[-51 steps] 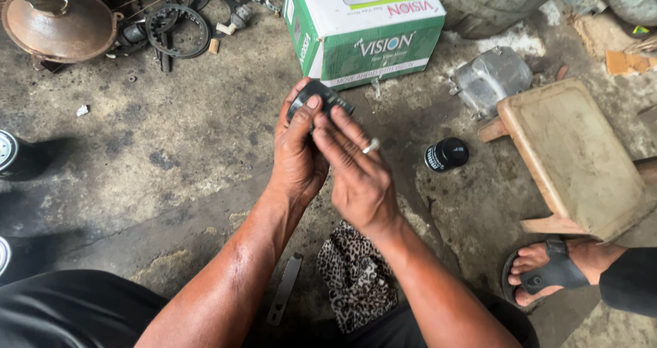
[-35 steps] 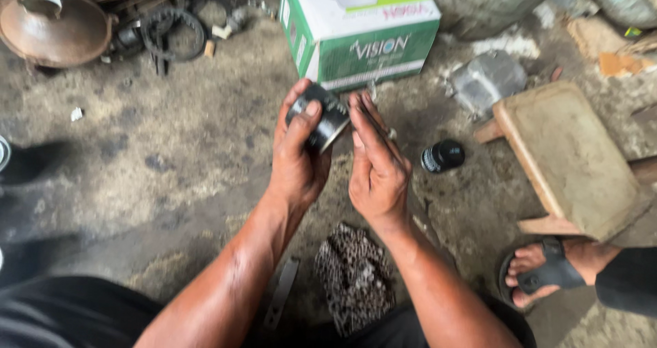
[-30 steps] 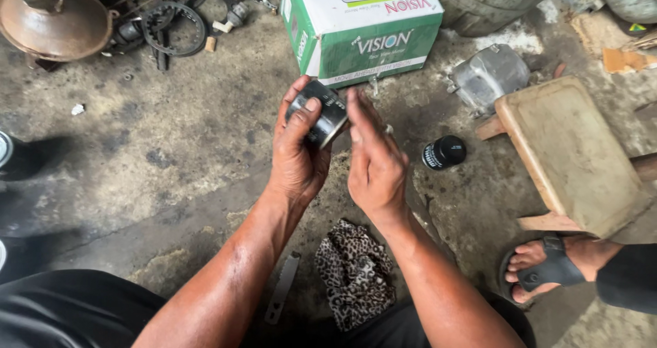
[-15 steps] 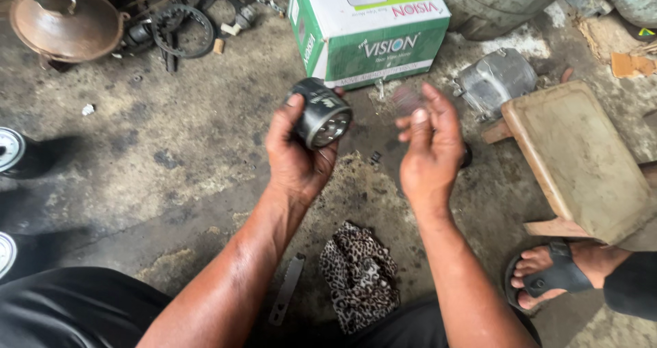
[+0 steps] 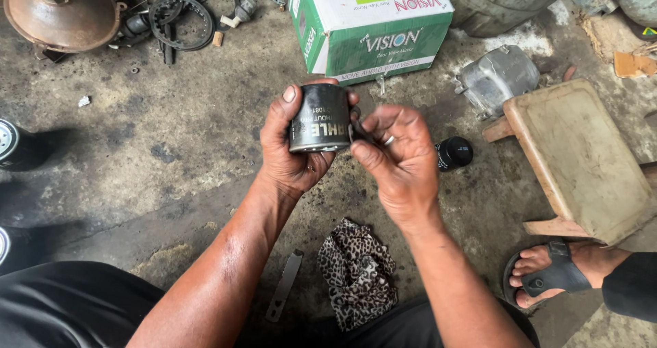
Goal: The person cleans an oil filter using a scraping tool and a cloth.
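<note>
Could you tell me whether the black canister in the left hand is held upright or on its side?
On its side: the left hand grips the black canister with its round wall facing the camera.

Stained concrete floor (image 5: 137, 156), low wooden stool (image 5: 582, 156) at right, daylight, metal scrap w/ rusty lid (image 5: 61, 13) top left

— How do we hold our arms?

— Both forearms reach forward, bare, and come near each other at the wrists.

— And our left hand (image 5: 291, 146)?

— It is palm up, the fingers curled closed, the thumb up along the left side.

— Our right hand (image 5: 397, 160)?

— Just beside the left, the back facing us, the fingertips pinched together toward it.
</note>
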